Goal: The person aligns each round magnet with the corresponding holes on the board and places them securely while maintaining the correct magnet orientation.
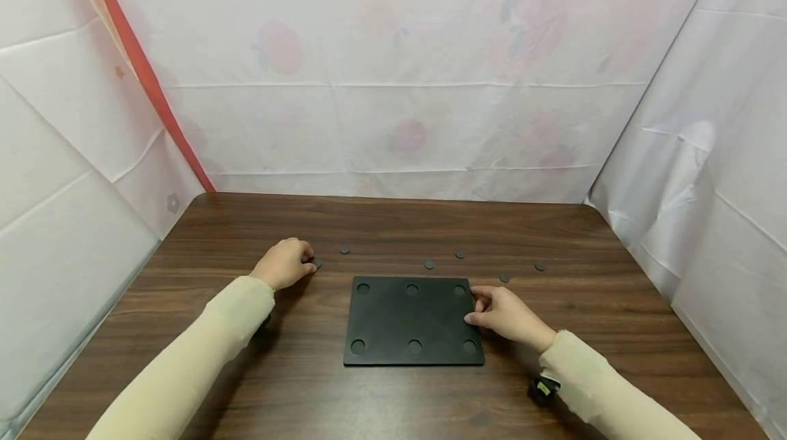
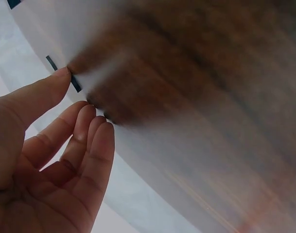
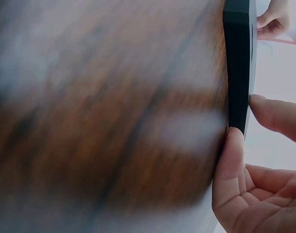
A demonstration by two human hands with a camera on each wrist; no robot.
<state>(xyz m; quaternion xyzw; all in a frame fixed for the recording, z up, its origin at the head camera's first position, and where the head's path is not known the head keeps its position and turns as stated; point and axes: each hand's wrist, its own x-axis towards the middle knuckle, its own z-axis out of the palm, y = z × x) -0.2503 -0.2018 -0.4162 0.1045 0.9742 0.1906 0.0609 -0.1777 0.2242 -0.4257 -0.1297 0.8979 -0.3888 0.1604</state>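
Observation:
A flat black board (image 1: 408,320) with several round recesses lies on the table. My right hand (image 1: 507,317) holds its right edge; in the right wrist view the thumb (image 3: 274,116) is on the board's top face and a fingertip (image 3: 234,138) rests against its side (image 3: 237,63). Left of the board, my left hand (image 1: 285,262) reaches down to a small dark grey disc (image 1: 317,263). In the left wrist view its thumb tip (image 2: 62,75) is right at the thin dark disc (image 2: 76,83), with the bent fingers (image 2: 96,126) spaced apart from the thumb at the tabletop.
Behind the board, more dark discs lie scattered: one disc (image 1: 345,249) to the left, others such as this disc (image 1: 429,264) and this disc (image 1: 540,266) toward the right. The wooden table (image 1: 399,399) ends at pale curtains (image 1: 393,132) at the back and sides.

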